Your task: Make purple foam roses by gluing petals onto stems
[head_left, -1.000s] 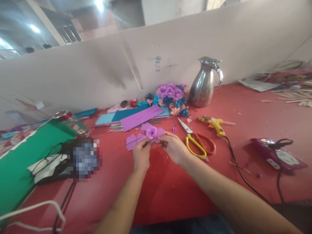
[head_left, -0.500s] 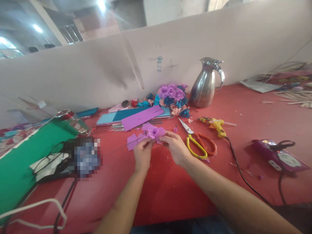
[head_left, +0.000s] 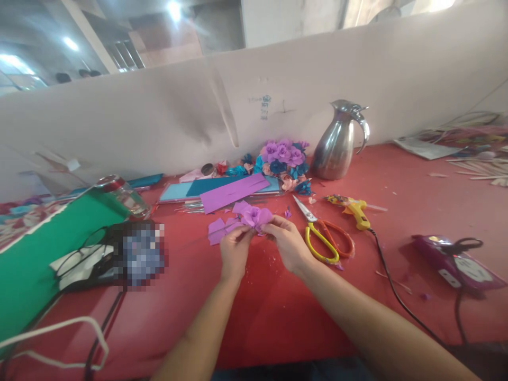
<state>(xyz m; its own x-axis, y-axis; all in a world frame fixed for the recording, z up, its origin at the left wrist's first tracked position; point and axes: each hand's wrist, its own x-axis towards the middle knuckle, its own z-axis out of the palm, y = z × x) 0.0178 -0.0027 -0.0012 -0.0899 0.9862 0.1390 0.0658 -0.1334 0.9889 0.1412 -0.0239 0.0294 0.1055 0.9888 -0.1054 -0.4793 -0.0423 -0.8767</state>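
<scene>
Between my two hands is a purple paper flower [head_left: 254, 216] with ruffled petals, held just above the red table. My left hand [head_left: 235, 250] pinches it from below at its base, where the fingertips partly hide it. The thumb and fingers of my right hand [head_left: 283, 238] are closed on its right-hand petal. Cut purple paper pieces [head_left: 217, 231] lie just behind and left of the flower. A purple paper strip [head_left: 234, 193] rests on blue sheets farther back. Scissors [head_left: 323, 233] with one yellow and one red handle lie open to the right of my right hand.
A yellow glue gun [head_left: 358, 212] lies right of the scissors, its cord running toward the front edge. Behind stand a steel jug [head_left: 335, 145] and a bunch of paper flowers [head_left: 283, 154]. A purple device [head_left: 456, 264] is at right, a glass jar [head_left: 125, 196] at left.
The whole view has shifted slightly, so everything sits a little farther right. Both hands keep hold of the purple flower in nearly the same pose.
</scene>
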